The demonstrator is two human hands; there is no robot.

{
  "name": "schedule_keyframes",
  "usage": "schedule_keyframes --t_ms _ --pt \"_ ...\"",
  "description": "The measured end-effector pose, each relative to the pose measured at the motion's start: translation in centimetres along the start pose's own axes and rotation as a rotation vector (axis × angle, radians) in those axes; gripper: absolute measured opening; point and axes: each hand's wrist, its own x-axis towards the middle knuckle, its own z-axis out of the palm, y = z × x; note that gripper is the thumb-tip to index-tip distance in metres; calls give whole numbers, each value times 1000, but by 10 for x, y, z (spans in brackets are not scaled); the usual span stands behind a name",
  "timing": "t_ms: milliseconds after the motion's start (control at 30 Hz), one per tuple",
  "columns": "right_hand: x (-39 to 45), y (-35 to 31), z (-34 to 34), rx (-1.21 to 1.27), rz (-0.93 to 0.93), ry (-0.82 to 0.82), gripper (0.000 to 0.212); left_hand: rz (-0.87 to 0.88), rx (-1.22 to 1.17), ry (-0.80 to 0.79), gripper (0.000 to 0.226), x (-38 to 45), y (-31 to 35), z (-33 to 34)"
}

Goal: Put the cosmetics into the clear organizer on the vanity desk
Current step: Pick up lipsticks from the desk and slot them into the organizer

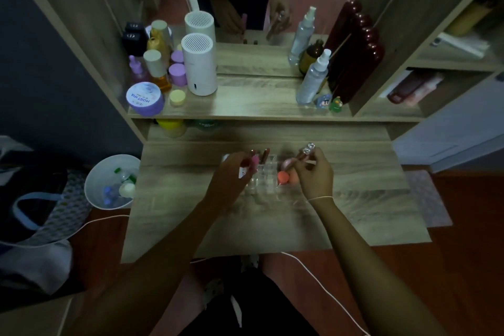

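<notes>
While hands (231, 172) crowd it, organizer (263, 172) seems partly hidden.

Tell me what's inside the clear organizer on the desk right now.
The clear organizer holds upright lipstick tubes at the back and orange sponges on its right. The left hand and right hand cover the rest.

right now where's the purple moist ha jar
In the head view, the jar sits at the left front corner of the upper shelf, just left of a small yellow lid and in front of the amber bottle.
</notes>
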Motion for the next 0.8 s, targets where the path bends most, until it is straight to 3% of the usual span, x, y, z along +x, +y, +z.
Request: schedule_keyframes --t_ms 133,333,567,800 --pt "20 -3 10 -111 -124 -76 18 -51 10 78 30 6 -2 6" --pt "40 2 24 -239 -248 -203 21 -109 8 118 23 10 -10 18" --pt "47 12 33 -295 -275 -298 24 -158 -25 101 10 7 -14 29" --pt "50 19 40 -369 -277 -375 23 -263 -24 97 13 11 -14 33"
